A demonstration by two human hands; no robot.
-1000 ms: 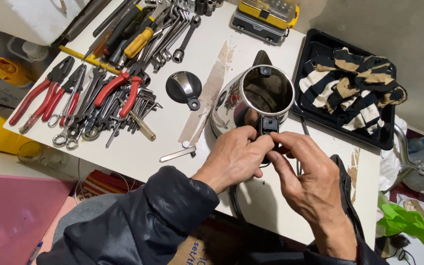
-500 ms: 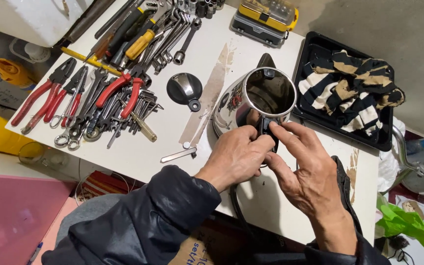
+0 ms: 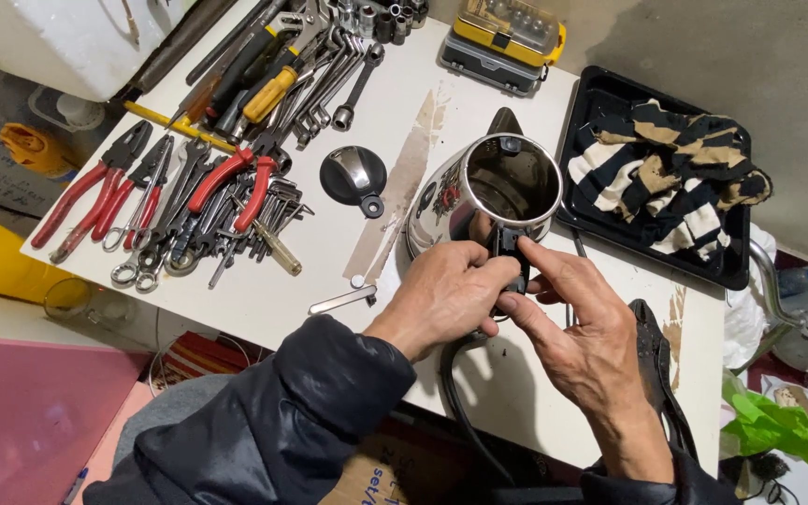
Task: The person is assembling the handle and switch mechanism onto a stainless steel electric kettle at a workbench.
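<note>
A shiny steel electric kettle (image 3: 451, 201) stands open-topped on the white table (image 3: 264, 304), its black handle (image 3: 509, 245) toward me. My left hand (image 3: 446, 295) wraps around the lower part of that handle. My right hand (image 3: 577, 332) meets it from the right, with fingertips pinching the handle just below the rim. The kettle's round lid (image 3: 354, 178) lies apart on the table to the left. A black cable (image 3: 451, 393) drops off the table edge beneath my left hand.
Red-handled pliers (image 3: 95, 196), wrenches and screwdrivers (image 3: 264, 89) crowd the table's left and back. A yellow bit case (image 3: 507, 37) sits at the back. A black tray (image 3: 731, 271) with a striped cloth (image 3: 675, 182) lies right. A small metal bar (image 3: 343, 299) lies near my left hand.
Both hands stay on the kettle handle; the fingers shifted slightly, with the right fingertips now pressed against the handle's upper part.
</note>
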